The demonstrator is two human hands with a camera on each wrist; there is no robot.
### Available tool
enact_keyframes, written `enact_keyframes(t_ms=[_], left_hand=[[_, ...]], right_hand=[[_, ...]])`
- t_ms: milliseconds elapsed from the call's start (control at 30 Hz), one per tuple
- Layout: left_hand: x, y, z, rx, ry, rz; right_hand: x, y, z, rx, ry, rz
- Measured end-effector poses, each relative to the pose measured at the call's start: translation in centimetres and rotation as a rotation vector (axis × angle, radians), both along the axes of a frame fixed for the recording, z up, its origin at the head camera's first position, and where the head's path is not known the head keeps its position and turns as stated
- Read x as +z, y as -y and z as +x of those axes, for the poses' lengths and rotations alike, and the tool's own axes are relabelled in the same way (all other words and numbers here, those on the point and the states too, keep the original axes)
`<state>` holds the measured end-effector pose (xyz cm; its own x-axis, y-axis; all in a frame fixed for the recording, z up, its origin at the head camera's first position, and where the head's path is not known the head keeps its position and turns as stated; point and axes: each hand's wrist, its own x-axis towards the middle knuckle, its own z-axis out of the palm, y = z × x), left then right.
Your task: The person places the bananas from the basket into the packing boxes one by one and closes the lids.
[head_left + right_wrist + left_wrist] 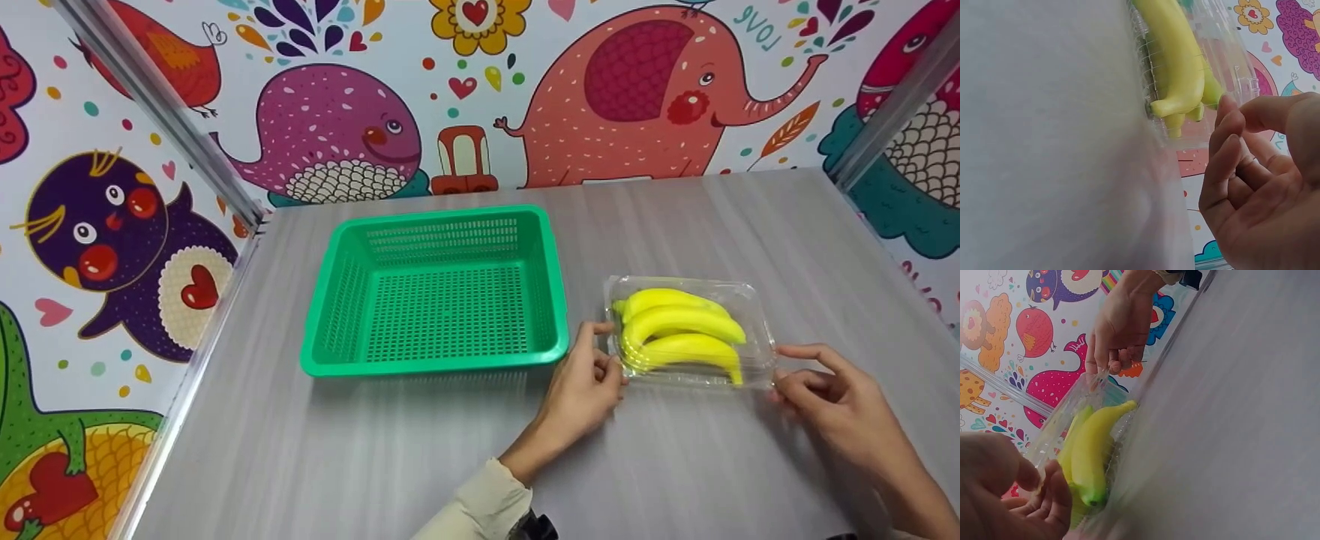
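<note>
A clear plastic box [759, 326] with three yellow bananas [684, 321] in it is on the table at the right of the head view. My left hand [579, 384] pinches the box's left edge between thumb and fingers. At the opposite end, my right hand [844, 401] pinches the lower right edge with thumb and forefinger. The left wrist view shows both hands at the two ends of the box, with a banana [1092, 455] between them. In the right wrist view, the right hand's fingertips [1229, 107] meet at the plastic edge beside the bananas [1182, 67].
A green perforated basket [439, 367] stands to the left of the box, close to my left hand. The grey table [360, 457] is bordered at the back and sides by walls [480, 97] printed with cartoon animals.
</note>
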<state>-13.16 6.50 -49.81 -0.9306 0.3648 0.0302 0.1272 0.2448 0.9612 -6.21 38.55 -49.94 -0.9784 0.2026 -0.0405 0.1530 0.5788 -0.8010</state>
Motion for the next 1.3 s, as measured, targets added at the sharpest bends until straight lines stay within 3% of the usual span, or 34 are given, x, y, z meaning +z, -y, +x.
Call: enact_keyframes(t_ms=[367,767,1033,1300], left_hand=[[-0.2,0.3,-0.1,-0.009,-0.045,-0.004],[0.5,0.3,0.2,0.008,0.073,-0.026],[0.6,0.4,0.2,-0.047,0.041,-0.026],[0.5,0.3,0.2,-0.044,0.044,-0.017]], right_hand=[[-0.1,0.3,-0.1,-0.020,-0.011,0.065],[0.4,0.5,-0.2,0.006,-0.005,0.070],[0.3,0.8,-0.2,0.023,-0.008,0.050],[0.2,1.0,-0.3,0.013,-0.005,0.020]])
